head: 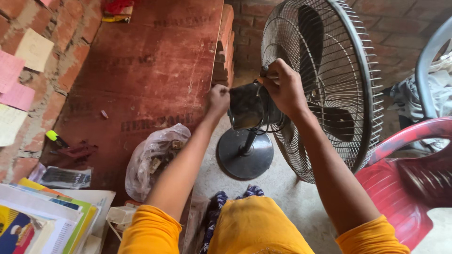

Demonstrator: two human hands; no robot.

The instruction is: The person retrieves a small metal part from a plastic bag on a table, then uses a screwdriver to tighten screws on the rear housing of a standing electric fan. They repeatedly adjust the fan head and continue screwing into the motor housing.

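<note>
With the pedestal fan (325, 89) standing on the floor beside the red board's edge, the left hand (219, 99) clenches on the dark motor housing (247, 106) while the right hand (282, 84) pinches something small at its top, seemingly mid-loosening, which likely calls for steady bracing.

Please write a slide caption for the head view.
Both hands, left and right, grip the fan's motor housing behind its grille.
</note>
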